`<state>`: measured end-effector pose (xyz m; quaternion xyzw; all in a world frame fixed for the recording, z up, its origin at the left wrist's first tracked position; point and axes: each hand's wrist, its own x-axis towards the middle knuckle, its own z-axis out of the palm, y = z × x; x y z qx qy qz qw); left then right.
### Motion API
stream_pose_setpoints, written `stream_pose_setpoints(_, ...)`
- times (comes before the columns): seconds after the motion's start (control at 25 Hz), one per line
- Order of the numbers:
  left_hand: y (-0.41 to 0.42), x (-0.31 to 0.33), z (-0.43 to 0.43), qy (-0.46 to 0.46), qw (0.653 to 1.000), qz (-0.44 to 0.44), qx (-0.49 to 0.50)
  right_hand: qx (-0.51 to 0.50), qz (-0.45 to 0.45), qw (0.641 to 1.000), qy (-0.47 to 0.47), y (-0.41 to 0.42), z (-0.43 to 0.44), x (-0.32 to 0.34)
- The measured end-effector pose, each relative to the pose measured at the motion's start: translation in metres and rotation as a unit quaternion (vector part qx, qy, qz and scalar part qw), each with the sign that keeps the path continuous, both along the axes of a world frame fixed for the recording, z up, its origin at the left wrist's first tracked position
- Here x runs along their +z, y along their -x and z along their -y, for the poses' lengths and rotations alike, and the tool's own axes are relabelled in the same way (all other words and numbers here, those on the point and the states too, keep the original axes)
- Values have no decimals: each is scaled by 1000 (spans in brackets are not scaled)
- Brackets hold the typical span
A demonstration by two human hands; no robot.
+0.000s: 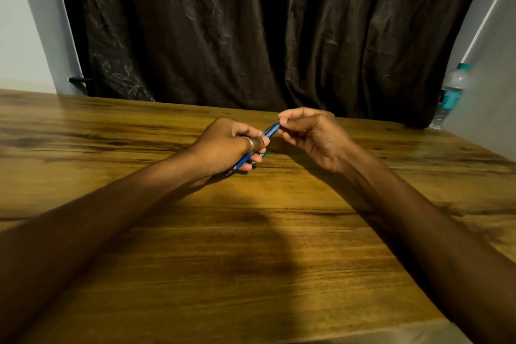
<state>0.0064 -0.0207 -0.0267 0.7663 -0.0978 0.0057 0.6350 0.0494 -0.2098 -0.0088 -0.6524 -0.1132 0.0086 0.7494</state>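
Observation:
A blue pen (269, 131) slants across the middle of the wooden table (251, 246), its tip pointing down toward me. My left hand (227, 145), with a silver ring on the thumb, grips the pen's lower half. A second green-ended item (264, 152) shows under its fingers, mostly hidden. My right hand (311, 135) pinches the pen's upper end between thumb and fingertips. Both hands hover just above the tabletop.
A dark brown curtain (251, 31) hangs behind the table's far edge. A clear plastic water bottle (452, 92) with a teal label and cap stands at the far right against the wall. A black bracket (79, 80) sticks out at the far left.

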Motion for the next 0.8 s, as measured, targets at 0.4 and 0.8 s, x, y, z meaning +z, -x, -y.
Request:
stream_pose_setpoints(0.4, 2, 2, -3, -27, 1000, -3, 0, -24, -23, 998, -57, 2, -4, -11)
stream_pose_setpoints(0.8, -1, 7, -11, -38, 998, -3, 50, -82, 66, 964, 245, 1, 2, -9)
